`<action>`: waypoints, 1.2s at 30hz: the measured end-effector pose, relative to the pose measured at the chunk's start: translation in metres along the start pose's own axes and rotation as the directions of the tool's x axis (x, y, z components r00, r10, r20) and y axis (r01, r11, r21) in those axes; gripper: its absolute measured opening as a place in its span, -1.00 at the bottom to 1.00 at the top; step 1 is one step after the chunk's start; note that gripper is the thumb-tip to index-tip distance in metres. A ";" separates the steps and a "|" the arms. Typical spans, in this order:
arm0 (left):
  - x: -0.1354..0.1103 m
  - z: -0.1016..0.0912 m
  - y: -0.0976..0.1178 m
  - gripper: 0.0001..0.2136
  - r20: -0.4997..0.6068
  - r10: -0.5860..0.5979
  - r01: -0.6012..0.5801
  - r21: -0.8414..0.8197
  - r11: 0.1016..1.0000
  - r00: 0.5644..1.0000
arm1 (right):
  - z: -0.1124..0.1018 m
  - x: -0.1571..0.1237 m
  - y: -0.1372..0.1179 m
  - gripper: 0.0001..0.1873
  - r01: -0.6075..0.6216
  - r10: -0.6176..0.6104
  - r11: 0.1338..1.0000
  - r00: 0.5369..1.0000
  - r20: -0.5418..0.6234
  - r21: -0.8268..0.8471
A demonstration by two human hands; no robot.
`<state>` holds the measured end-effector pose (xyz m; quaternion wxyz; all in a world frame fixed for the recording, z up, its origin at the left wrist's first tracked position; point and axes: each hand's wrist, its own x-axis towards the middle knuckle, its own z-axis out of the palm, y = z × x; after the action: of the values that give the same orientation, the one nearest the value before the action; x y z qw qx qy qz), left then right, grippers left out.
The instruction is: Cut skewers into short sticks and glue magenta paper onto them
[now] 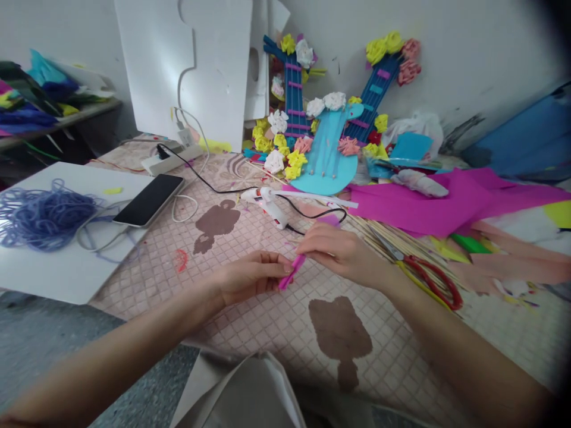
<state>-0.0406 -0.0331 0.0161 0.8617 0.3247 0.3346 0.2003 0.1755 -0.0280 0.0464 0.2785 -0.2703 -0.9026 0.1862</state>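
Head view: the left hand [250,276] and the right hand [343,252] both pinch a pink paper strip [292,272], fingers pressed together on its two ends, just above the pink tiled tablecloth [250,339]. A glue gun [270,205] lies behind, red scissors [430,276] to the right and a phone [149,199] to the left. Paper guitars [328,157] lean on the white wall [468,53].

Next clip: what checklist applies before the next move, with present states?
1. Grip on the pink strip: ok, left hand and right hand pinch its ends.
2. Reach to the glue gun: ok, on the table just beyond the hands.
3. Heat of the glue gun: cannot tell.
4. Fingers clear of the scissors: ok, beside the right forearm, untouched.
5. Gap between phone and glue gun: ok.
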 end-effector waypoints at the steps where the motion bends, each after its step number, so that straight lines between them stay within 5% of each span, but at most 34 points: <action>1: 0.000 0.000 0.000 -0.83 0.007 -0.011 0.011 -0.005 1.000 1.000 | 0.000 -0.001 0.000 -0.84 0.010 -0.010 1.000 1.000 -0.006 -0.002; 6: -0.001 -0.001 0.000 -0.84 0.045 -0.043 0.043 0.010 0.999 0.998 | -0.003 -0.006 -0.003 -0.77 -0.038 0.039 0.999 0.998 -0.043 0.024; 9: -0.001 0.000 0.000 -0.83 0.037 -0.035 0.033 0.030 0.999 0.999 | 0.001 -0.011 -0.006 -0.77 -0.278 0.298 0.937 0.952 -0.070 0.212; 11: -0.001 0.002 0.000 -0.82 0.021 -0.011 0.010 0.049 0.999 1.000 | 0.008 -0.014 -0.007 -0.76 -0.434 0.514 0.765 0.857 -0.043 0.476; 14: 0.001 0.007 0.002 -0.81 -0.002 0.059 -0.059 0.102 0.993 0.998 | 0.024 -0.019 -0.009 -0.62 -0.455 0.698 0.350 0.710 0.096 0.818; 16: 0.003 0.011 0.004 -0.81 -0.026 0.132 -0.125 0.167 0.978 0.991 | 0.032 -0.022 -0.011 -0.56 -0.413 0.733 0.147 0.655 0.181 0.899; 18: 0.005 0.013 0.005 -0.81 -0.043 0.212 -0.196 0.247 0.949 0.976 | 0.037 -0.024 -0.013 -0.56 -0.377 0.739 0.063 0.640 0.211 0.924; 26: 0.016 0.012 0.004 -0.80 -0.022 0.326 -0.278 0.466 0.840 0.945 | 0.036 -0.027 -0.013 -0.66 -0.320 0.717 0.049 0.671 0.190 0.946; 36: 0.023 0.015 0.002 -0.83 -0.038 0.476 -0.319 0.695 0.644 0.879 | 0.035 -0.031 -0.009 -0.74 -0.338 0.764 0.088 0.626 0.154 0.937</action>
<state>-0.0143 -0.0247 0.0159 0.5779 0.6539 0.3959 0.2858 0.1721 -0.0600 0.0110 0.4495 -0.4236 -0.3814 0.6878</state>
